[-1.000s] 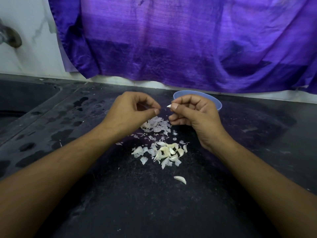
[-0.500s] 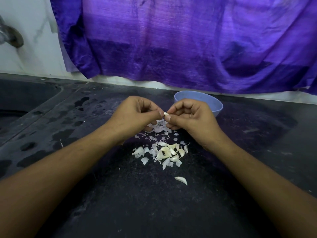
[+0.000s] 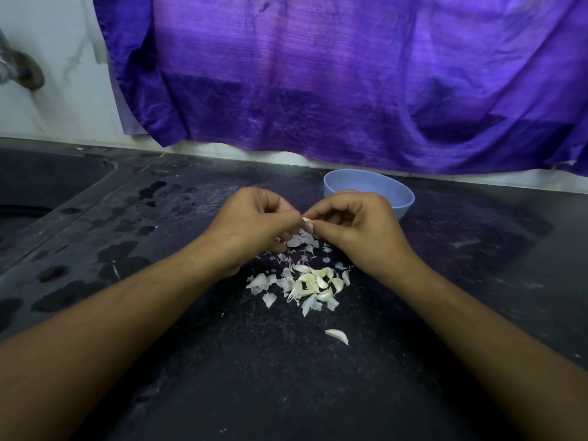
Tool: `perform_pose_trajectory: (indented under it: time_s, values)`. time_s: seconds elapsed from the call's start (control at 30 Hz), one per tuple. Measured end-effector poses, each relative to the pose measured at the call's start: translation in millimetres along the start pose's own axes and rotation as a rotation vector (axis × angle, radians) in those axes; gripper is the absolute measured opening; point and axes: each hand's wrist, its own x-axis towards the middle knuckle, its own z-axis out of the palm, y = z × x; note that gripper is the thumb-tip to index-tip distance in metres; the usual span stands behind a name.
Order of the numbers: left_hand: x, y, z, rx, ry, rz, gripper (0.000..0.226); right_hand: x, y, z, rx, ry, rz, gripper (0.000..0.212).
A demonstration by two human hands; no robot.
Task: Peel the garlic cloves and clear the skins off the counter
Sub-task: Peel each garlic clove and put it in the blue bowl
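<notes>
Both hands, left hand (image 3: 254,224) and right hand (image 3: 353,224), pinch one garlic clove (image 3: 307,220); I'd nick the tip, then strip skin downward.

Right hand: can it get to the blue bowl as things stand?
Probably yes. The blue bowl sits just behind the right hand, with nothing between them. It is busy though: it and the left hand both pinch a garlic clove.
</notes>
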Motion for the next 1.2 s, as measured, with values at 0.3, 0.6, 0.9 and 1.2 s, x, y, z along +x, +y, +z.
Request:
perform_pose_trajectory:
  time_s: [0.3, 0.6, 0.9, 1.2]
  values:
    - [2, -3, -1, 0.014, -0.035, -0.011, 0.018, 2, -5, -1, 0.482, 0.003, 0.17, 0.01]
    - [2, 0, -4, -0.102, -0.067, 0.043, 0.026, 2, 1, 0, 0.363, -0.047, 0.119, 0.014]
    - [3, -1, -6, -0.048, -0.115, -0.006, 0.016, 2, 5, -5, 0.101, -0.084, 0.037, 0.007]
    - [2, -4, -5, 0.226, -0.062, 0.056, 0.015, 1, 2, -4, -0.039, -0.165, 0.023, 0.008]
